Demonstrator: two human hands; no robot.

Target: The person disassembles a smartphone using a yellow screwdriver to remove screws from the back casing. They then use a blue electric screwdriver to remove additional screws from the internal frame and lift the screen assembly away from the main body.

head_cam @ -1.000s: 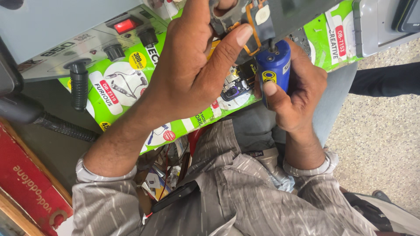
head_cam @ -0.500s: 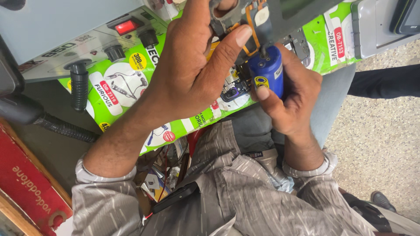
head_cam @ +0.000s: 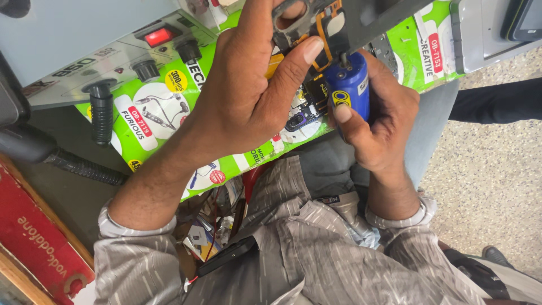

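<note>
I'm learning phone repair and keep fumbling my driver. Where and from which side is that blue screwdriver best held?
Grip the blue screwdriver around its thick round barrel, coming from behind its butt end, as the right hand does. Its thin tip points into the phone frame that the left hand steadies, so only the barrel is free, and its roundness probably lets the fingers roll it.

We wear a grey-brown shirt (head_cam: 316, 248) with thin pale stripes and small white dashes woven through it. Its long sleeves are rolled back, leaving both forearms bare. The left cuff (head_cam: 135, 226) shows a lighter, whitish lining at its edge, and the right cuff (head_cam: 398, 217) does the same, bunched in soft folds. Below the shirt, our blue-grey trousers (head_cam: 339, 169) cover the lap. Our left hand (head_cam: 248, 96) and right hand (head_cam: 378, 124) are bare, with no rings or watch in sight.
</note>
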